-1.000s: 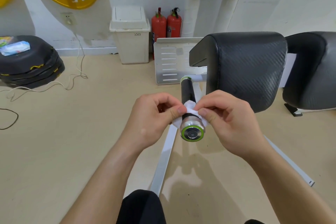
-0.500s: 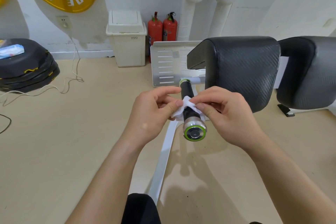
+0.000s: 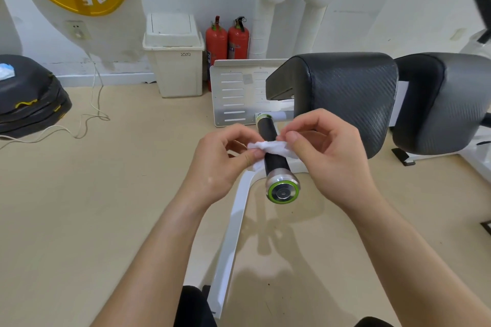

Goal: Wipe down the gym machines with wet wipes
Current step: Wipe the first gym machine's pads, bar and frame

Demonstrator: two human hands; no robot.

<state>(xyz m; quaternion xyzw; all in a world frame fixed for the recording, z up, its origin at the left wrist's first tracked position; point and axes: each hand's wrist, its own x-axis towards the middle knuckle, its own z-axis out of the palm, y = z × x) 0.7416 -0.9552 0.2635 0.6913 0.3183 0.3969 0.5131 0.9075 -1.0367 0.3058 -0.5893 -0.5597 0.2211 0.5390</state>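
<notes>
A crumpled white wet wipe (image 3: 268,147) is stretched across the black cylindrical machine handle (image 3: 276,164), one end pinched by the left hand (image 3: 220,164) and the other by the right hand (image 3: 329,151). Only this handle is being wiped. The silver green-ringed end cap (image 3: 283,191) below the fingers (image 3: 249,157) and the black padded cushions (image 3: 345,93) beyond them are judged left to do.
</notes>
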